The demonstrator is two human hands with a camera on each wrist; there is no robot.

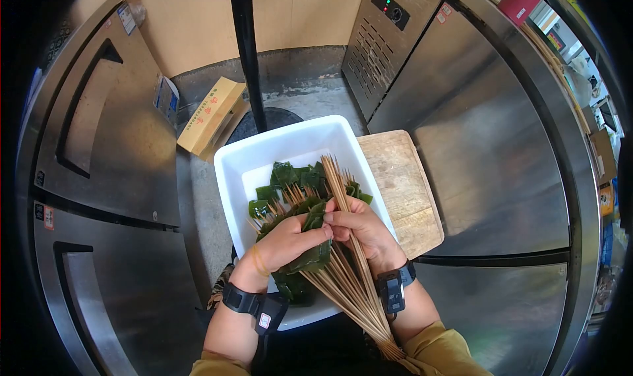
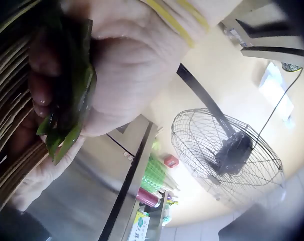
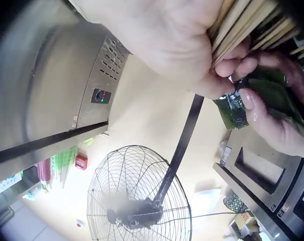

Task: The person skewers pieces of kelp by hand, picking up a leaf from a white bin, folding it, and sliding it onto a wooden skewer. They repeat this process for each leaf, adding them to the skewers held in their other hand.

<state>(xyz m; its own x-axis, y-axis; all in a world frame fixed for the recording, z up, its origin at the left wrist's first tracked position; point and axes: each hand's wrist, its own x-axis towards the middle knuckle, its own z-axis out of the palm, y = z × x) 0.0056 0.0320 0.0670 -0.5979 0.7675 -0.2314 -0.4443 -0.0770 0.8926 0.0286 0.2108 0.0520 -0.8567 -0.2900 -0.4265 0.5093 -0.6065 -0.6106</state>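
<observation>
Over a white tub (image 1: pixel 227 172), my left hand (image 1: pixel 287 243) grips a bunch of dark green leafy pieces (image 1: pixel 318 254) on thin wooden skewers. Curled round a bundle of bare skewers (image 1: pixel 359 257), my right hand (image 1: pixel 364 230) meets the left at the fingertips. In the right wrist view, the left thumb and the right fingers (image 3: pixel 232 68) pinch the edge of a green piece (image 3: pixel 274 95). More green pieces (image 1: pixel 285 175) lie in the tub. The skewers' lower ends fan towards my body. The left wrist view shows a folded green piece (image 2: pixel 71 110) against the left palm.
A wooden board (image 1: pixel 402 191) lies right of the tub. Behind stand a yellow carton (image 1: pixel 212 117) and a black fan pole (image 1: pixel 245 53). Steel cabinets flank both sides, the left one (image 1: pixel 119 145) and the right one (image 1: pixel 494 145). A red cylinder (image 1: pixel 522 0) stands on the right counter.
</observation>
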